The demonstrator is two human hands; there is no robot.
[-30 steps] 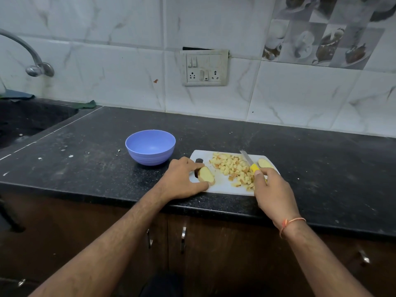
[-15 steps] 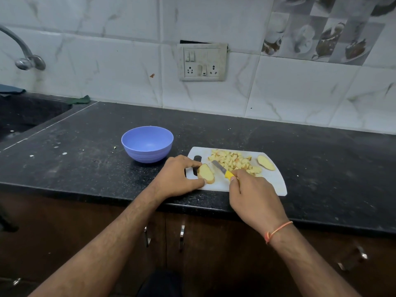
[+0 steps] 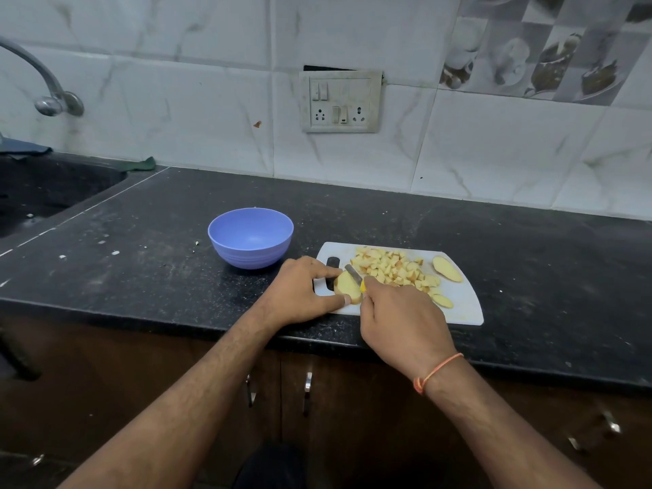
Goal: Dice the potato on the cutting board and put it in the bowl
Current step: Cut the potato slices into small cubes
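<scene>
A white cutting board lies near the counter's front edge. On its left end my left hand pinches a potato chunk between forefinger and thumb. My right hand grips a yellow-handled knife, its blade lying on top of that chunk. A heap of diced potato covers the board's middle. Two loose slices lie to the right, one at the far edge and one nearer me. The blue bowl stands left of the board with nothing in it.
The black counter carries scattered crumbs. A sink and tap sit at the far left. A switch and socket plate is on the tiled wall behind. Cabinet doors with metal handles are below the counter.
My right hand has brought the knife from the right side of the board leftwards onto the potato chunk. My left hand has kept its hold on the chunk.
</scene>
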